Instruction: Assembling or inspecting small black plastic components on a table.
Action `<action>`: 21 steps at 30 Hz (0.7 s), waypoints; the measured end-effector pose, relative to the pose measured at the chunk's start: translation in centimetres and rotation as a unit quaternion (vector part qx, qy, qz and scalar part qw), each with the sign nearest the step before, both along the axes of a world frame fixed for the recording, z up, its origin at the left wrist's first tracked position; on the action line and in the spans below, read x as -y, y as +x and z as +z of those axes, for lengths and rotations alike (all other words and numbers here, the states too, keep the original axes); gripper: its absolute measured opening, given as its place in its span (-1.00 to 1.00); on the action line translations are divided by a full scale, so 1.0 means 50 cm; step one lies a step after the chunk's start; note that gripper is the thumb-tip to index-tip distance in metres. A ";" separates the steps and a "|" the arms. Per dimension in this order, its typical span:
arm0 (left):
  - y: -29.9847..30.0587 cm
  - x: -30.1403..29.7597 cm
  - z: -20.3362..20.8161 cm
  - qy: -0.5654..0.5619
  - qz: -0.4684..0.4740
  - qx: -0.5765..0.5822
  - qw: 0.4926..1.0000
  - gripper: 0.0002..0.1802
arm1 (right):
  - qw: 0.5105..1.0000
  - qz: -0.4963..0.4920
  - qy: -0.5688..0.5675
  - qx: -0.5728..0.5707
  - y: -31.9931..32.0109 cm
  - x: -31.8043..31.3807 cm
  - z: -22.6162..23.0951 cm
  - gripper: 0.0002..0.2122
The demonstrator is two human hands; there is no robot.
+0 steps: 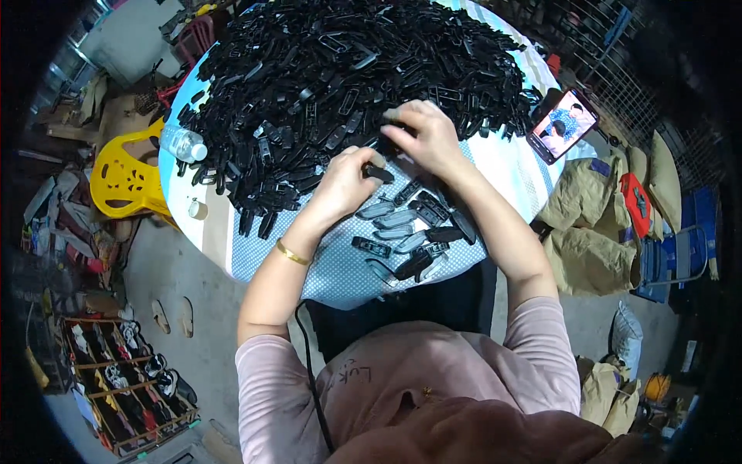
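Observation:
My left hand (345, 184) is closed on a small black plastic piece (379, 173), long and narrow, whose end sticks out past the fingertips. At the near edge of a large heap of black plastic pieces (332, 85), my right hand (430, 139) has curled fingers and a bent thumb. Dark parts around those fingertips blend together, so what they hold is hard to make out. Between my forearms lies a loose group of similar black and grey pieces (396, 232) on the patterned tablecloth (286, 259).
A clear plastic bottle (184, 145) lies at the table's left, near a small round container (198, 209). A lit phone (564, 126) stands at the right edge. A yellow stool (127, 174), a shoe rack (131, 387) and brown sacks (591, 259) surround the table. A dark cable (309, 371) hangs beside my body.

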State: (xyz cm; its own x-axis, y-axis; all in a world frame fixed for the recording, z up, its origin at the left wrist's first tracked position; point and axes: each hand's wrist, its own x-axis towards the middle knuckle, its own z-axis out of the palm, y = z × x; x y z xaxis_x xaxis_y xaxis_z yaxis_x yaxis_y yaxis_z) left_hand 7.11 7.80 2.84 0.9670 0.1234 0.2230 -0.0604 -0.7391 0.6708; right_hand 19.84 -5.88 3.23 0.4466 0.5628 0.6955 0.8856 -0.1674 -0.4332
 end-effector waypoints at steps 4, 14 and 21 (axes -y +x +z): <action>0.003 -0.002 0.021 -0.230 0.020 -0.041 0.972 -0.71 | 0.988 0.036 0.075 -0.131 0.012 -0.004 0.003 -0.78; 0.017 -0.001 0.011 -0.574 0.073 0.046 0.815 -0.69 | 0.993 0.075 0.012 0.088 -0.034 -0.024 -0.006 -0.80; 0.014 0.006 0.006 -0.662 -0.006 0.046 0.748 -0.64 | 0.990 0.049 0.020 0.132 -0.046 -0.024 0.003 -0.75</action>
